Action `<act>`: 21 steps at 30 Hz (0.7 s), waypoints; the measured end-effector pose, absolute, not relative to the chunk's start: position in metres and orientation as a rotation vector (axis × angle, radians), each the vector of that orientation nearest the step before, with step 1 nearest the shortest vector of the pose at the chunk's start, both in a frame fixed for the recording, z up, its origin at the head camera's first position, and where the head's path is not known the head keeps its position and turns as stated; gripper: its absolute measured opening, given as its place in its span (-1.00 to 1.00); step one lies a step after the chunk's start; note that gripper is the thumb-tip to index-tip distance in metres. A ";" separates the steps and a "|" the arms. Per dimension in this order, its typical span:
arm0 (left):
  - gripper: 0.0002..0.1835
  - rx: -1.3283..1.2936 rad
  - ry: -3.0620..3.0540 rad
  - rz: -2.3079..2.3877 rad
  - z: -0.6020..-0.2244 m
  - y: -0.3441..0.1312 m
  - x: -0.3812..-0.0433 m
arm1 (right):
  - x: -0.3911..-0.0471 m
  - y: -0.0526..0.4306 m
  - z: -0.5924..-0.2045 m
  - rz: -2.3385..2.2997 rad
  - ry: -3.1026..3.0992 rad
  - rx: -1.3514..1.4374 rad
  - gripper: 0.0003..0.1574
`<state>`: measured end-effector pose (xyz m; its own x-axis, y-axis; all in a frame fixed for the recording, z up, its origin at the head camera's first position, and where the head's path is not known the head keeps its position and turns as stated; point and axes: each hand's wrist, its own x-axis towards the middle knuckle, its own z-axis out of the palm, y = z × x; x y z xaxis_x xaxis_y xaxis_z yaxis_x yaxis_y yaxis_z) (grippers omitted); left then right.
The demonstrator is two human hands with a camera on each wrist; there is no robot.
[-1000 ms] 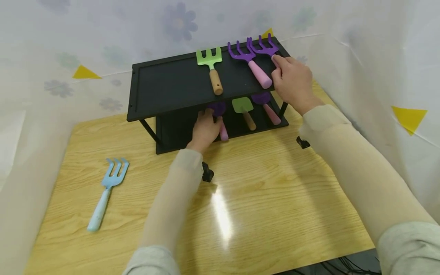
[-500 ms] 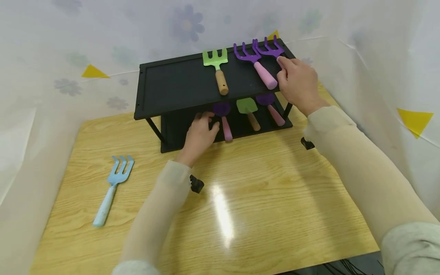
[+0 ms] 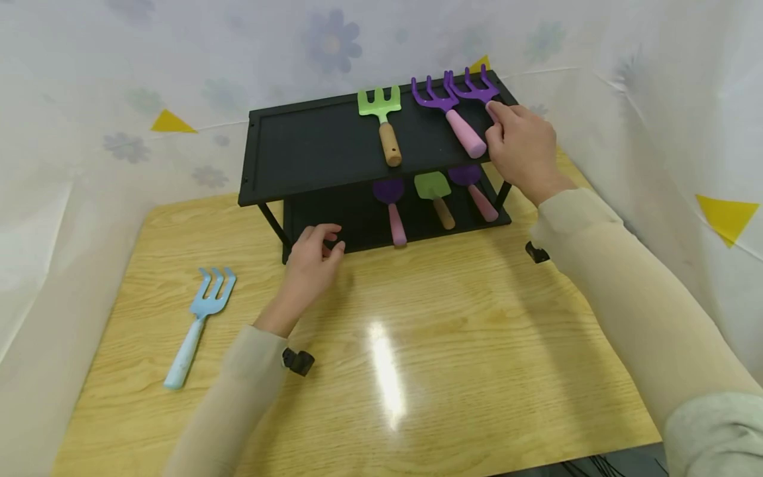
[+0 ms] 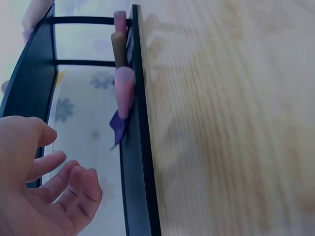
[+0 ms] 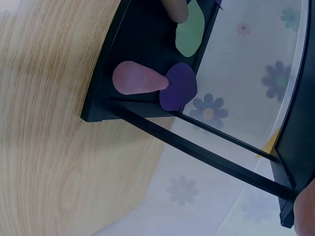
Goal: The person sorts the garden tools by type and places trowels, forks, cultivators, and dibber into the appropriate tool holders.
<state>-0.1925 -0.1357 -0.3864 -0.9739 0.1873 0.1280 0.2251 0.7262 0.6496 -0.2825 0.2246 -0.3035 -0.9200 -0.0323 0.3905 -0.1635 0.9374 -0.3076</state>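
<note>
My right hand [image 3: 523, 146] holds the pink handle of a purple hand fork [image 3: 477, 91] at the right end of the black two-tier rack's top shelf [image 3: 310, 142]. Beside it lie another purple hand fork with a pink handle [image 3: 466, 134] and a green hand fork [image 3: 390, 142] with a wooden handle. My left hand [image 3: 311, 262] hovers by the lower shelf's front left, fingers loosely bent and holding nothing. On that lower shelf lie a purple trowel with a pink handle [image 3: 397, 225], a green trowel [image 3: 433, 185] and another purple trowel [image 5: 179, 87].
A light blue hand fork [image 3: 189, 344] lies on the wooden table [image 3: 453, 344] left of the rack. Thin black posts [image 5: 197, 147] join the two shelves. A flowered white sheet [image 3: 286, 53] hangs behind, and dark cables show below the table's front edge.
My left hand has let go of the left purple trowel and moved left and toward me. That trowel stays on the lower shelf. My right hand keeps its hold on the fork.
</note>
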 end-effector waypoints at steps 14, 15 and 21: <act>-0.62 -0.192 -2.789 -0.992 -0.390 -0.217 -0.160 | -0.283 0.226 -0.305 0.468 -2.704 0.140 -0.39; -0.60 -0.166 -2.797 -0.984 -0.389 -0.223 -0.157 | -0.283 0.226 -0.305 0.469 -2.707 0.142 -0.39; -0.59 -0.080 -2.780 -0.901 -0.389 -0.257 -0.144 | -0.284 0.225 -0.304 0.467 -2.697 0.159 -0.39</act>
<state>-0.1436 -0.2570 -0.3887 -0.9748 -0.0151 0.2225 0.1183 0.8106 0.5735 -0.2839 0.2253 -0.3045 -0.9147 -0.0430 0.4019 -0.1758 0.9377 -0.2996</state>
